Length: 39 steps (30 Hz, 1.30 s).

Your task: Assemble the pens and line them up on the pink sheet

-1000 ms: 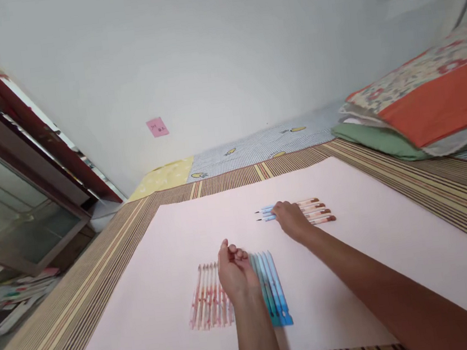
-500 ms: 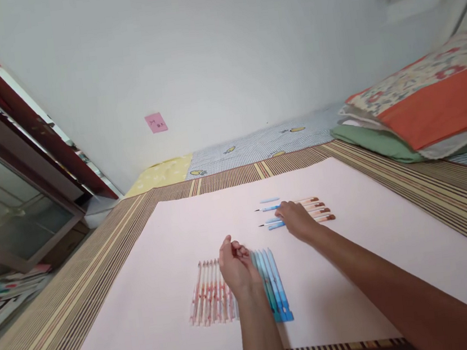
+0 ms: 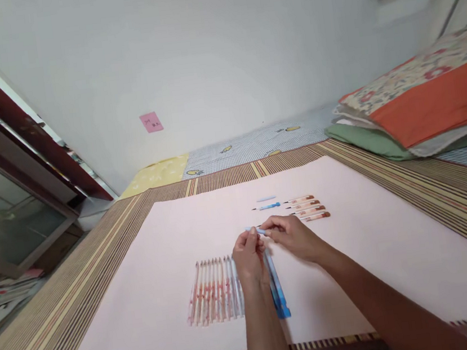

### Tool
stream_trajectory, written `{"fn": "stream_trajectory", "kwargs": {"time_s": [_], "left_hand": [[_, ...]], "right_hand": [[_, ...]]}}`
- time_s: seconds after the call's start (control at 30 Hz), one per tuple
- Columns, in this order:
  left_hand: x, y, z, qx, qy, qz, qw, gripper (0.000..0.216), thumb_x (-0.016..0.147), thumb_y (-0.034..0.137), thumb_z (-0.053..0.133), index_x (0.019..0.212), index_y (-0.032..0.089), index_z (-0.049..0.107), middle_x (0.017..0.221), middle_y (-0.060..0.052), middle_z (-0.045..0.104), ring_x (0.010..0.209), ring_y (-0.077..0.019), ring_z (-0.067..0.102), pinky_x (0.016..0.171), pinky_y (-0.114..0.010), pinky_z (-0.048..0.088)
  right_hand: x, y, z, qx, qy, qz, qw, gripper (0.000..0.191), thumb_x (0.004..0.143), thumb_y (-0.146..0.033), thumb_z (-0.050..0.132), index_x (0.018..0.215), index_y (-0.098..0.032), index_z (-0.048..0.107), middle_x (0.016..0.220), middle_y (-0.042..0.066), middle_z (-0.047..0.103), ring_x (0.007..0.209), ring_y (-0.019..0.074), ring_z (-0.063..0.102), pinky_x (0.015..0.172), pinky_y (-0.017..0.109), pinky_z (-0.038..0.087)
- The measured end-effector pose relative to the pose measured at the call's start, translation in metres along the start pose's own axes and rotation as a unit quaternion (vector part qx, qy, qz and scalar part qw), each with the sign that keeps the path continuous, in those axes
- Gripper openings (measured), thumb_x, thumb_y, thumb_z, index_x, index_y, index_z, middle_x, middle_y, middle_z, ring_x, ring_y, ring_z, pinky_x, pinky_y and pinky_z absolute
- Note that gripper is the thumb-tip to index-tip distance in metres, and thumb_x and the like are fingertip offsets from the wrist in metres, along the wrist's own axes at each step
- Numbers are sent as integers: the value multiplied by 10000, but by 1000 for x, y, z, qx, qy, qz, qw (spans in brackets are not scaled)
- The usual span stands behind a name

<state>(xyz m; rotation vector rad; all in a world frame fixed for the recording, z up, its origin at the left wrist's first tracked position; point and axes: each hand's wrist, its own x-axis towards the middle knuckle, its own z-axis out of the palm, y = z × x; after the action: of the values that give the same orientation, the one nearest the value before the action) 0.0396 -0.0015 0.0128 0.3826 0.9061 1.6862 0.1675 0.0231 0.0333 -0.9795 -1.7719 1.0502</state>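
A light blue pen cap [image 3: 259, 230] is pinched between the fingertips of both my hands, above the pale pink sheet [image 3: 146, 299]. My left hand [image 3: 250, 258] grips it from the left, and my right hand [image 3: 294, 237] holds it from the right; the fingers hide part of it. Under my left hand lies a row of pens, with pinkish patterned pens [image 3: 208, 291] on the left and blue pens [image 3: 278, 289] on the right. Beyond my right hand are an uncapped blue pen [image 3: 269, 206], another light blue cap [image 3: 266, 198] and several brown-ended pens [image 3: 305, 205].
The sheet lies on a striped mat [image 3: 109, 236]. Folded bedding [image 3: 424, 100] is piled at the right. A pink note [image 3: 151, 122] sticks to the white wall [image 3: 221, 46]. Glass-panelled furniture [image 3: 6, 197] stands at the left.
My right hand has come left and nearer from the far pens, bringing a light blue pen cap to my left hand. My left hand has risen slightly and closed on it.
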Motion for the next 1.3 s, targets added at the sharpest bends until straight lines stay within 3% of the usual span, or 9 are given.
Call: {"fn": "stream_trajectory", "kwargs": {"time_s": [0.1, 0.2, 0.23, 0.3, 0.63, 0.8, 1.03, 1.2, 1.3], "left_hand": [[1, 6, -2, -105, 11, -34, 994, 131, 787, 142, 727, 733, 105, 613, 646, -4, 573, 525, -53, 509, 484, -145, 409], [3, 16, -5, -254, 20, -88, 963, 181, 923, 102, 523, 751, 116, 576, 689, -11, 531, 569, -51, 508, 521, -141, 429], [4, 18, -6, -283, 22, -95, 954, 215, 949, 105, 474, 755, 116, 566, 700, -14, 521, 578, -51, 503, 526, -141, 433], [4, 20, -6, -309, 23, -97, 946, 248, 973, 119, 424, 767, 112, 561, 728, -24, 516, 597, -54, 500, 531, -145, 436], [5, 12, -2, -273, 43, -120, 954, 234, 938, 112, 482, 728, 108, 585, 699, -21, 514, 569, -60, 470, 498, -149, 379], [4, 12, -2, -284, 7, -134, 949, 221, 925, 117, 478, 738, 100, 595, 682, -17, 510, 544, -55, 453, 490, -154, 368], [6, 8, -3, -253, 43, -135, 957, 230, 922, 105, 483, 713, 109, 581, 638, -14, 522, 513, -58, 452, 464, -149, 351], [5, 7, -2, -227, 68, -138, 962, 208, 913, 88, 510, 716, 110, 574, 626, -13, 539, 503, -58, 473, 454, -142, 354], [4, 5, 2, -220, 64, -139, 963, 213, 916, 88, 503, 718, 112, 577, 620, -13, 544, 499, -57, 478, 455, -142, 364]], "right_hand": [[3, 5, -11, -27, 35, -2, 999, 273, 882, -360, 556, 1012, -178, 713, 956, 65, 748, 855, 213, 659, 727, 298, 482], [21, 23, -35, -287, 98, 40, 952, 274, 910, -268, 469, 986, -177, 716, 867, 75, 731, 753, 204, 633, 662, 294, 437], [28, 29, -41, -387, 69, 79, 916, 280, 901, -230, 453, 970, -186, 722, 818, 71, 718, 700, 199, 613, 629, 293, 409], [39, 40, -49, -448, 30, 101, 888, 232, 847, -193, 514, 896, -186, 741, 734, 66, 685, 652, 202, 583, 602, 295, 356], [75, 53, -31, -515, -123, 93, 843, 195, 718, -91, 605, 796, -155, 772, 806, 113, 740, 743, 199, 635, 660, 271, 318], [74, 41, -25, -497, -147, 75, 852, 188, 793, -145, 586, 833, -176, 767, 880, 86, 764, 785, 186, 663, 651, 248, 355], [74, 44, -11, -475, -141, 57, 867, 151, 701, -43, 613, 723, -148, 720, 843, 123, 755, 814, 233, 677, 680, 271, 389], [63, 30, -20, -425, -57, 26, 903, 181, 815, -109, 532, 911, -147, 681, 894, 97, 733, 810, 198, 665, 692, 267, 439], [36, 16, -33, -284, 65, 14, 956, 264, 937, -278, 434, 1014, -154, 653, 823, 59, 710, 699, 169, 646, 622, 262, 474]]}}
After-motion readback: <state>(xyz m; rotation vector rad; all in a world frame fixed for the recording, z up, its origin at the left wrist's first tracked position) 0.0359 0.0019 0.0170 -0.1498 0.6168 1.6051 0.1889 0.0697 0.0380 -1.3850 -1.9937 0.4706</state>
